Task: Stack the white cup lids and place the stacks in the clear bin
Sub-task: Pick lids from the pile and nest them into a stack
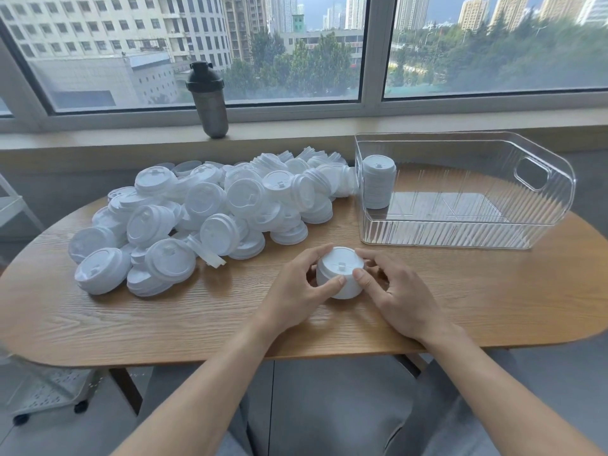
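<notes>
- I hold a short stack of white cup lids (340, 274) between both hands near the front edge of the worktop (230, 311). The stack rests on the wood, which takes its weight while I square it up.
- My left hand (296, 291) curls round the stack's left side, thumb against the near wall and fingers reaching over the far rim. This grip stops the lids from sliding sideways.
- My right hand (398, 297) mirrors it on the right side, thumb on the near top edge and fingers round the back. Opposed pressure from both sides keeps the nested lids aligned; I judge this to be the aligning step before a lift.
- The loose lid pile (197, 209) lies to the left and beyond, near my left hand, so the next lids are in easy reach.
- The clear bin (543, 222) sits to the right and beyond, its open top facing up. One taller finished stack (378, 182) stands upright in its far-left corner, tight to the walls. I judge this placement leaves the remaining floor free for further stacks.
- A dark shaker bottle (209, 100) stands on the window sill (98, 139), well apart from the work.
- Risk, as a judgement: a stack lifted with uneven grip may shed its lower lids.
</notes>
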Action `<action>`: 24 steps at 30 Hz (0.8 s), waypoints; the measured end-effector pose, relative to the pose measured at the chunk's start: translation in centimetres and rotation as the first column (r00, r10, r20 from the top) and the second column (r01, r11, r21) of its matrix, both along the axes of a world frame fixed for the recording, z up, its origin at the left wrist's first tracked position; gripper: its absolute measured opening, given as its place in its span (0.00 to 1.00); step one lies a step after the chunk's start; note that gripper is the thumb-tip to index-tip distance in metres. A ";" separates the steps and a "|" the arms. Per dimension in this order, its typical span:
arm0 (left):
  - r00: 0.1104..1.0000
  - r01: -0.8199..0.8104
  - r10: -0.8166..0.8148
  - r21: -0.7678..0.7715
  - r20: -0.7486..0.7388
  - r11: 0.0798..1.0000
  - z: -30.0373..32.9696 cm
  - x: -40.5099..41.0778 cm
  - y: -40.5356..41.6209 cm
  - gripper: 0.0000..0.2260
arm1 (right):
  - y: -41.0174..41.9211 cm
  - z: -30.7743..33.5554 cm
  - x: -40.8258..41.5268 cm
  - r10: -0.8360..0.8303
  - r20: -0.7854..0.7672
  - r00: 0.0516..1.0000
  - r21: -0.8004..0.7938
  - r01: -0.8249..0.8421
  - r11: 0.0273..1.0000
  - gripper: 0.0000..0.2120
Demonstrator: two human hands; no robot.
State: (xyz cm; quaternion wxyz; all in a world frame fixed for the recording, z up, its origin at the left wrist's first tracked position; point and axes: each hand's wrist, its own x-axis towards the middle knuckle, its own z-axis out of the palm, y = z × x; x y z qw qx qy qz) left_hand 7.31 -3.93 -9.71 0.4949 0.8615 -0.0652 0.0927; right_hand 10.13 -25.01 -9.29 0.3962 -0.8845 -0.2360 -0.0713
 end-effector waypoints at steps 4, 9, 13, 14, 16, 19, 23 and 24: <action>1.000 0.017 -0.017 -0.007 -0.006 1.000 0.1 -0.4 0.3 0.33 | 0.2 0.0 -0.2 -0.007 -0.018 1.000 -0.089 0.006 0.996 0.35; 0.994 -0.090 0.087 0.056 0.064 0.994 0.1 -1.9 2.2 0.23 | 1.0 0.2 -0.4 -0.054 0.023 0.998 -0.200 0.057 0.978 0.47; 0.986 -0.139 0.113 0.229 0.123 0.963 -0.4 -3.3 5.0 0.19 | 2.9 -0.1 -0.8 -0.043 0.017 0.999 -0.177 0.045 0.983 0.49; 0.983 -0.162 0.132 0.258 0.130 0.952 -0.5 -3.7 5.7 0.18 | 3.7 -0.2 -0.9 -0.026 0.004 1.000 -0.170 0.026 0.985 0.50; 0.973 -0.210 0.171 0.291 0.154 0.933 -0.5 -4.6 7.2 0.18 | 5.3 -0.2 -1.3 0.013 -0.017 1.000 -0.157 -0.015 0.987 0.51; 0.957 -0.271 0.217 0.317 0.194 0.909 -0.3 -6.4 9.4 0.16 | 7.8 -0.1 -2.1 0.067 -0.030 0.997 -0.139 -0.071 0.988 0.50; 0.929 -0.347 0.279 0.318 0.242 0.882 0.0 -9.0 13.1 0.14 | 11.4 0.0 -3.2 0.129 -0.045 0.991 -0.143 -0.135 0.981 0.50; 0.918 -0.379 0.307 0.320 0.253 0.868 0.2 -9.7 14.1 0.14 | 12.2 -0.1 -3.4 0.141 -0.038 0.989 -0.145 -0.145 0.979 0.50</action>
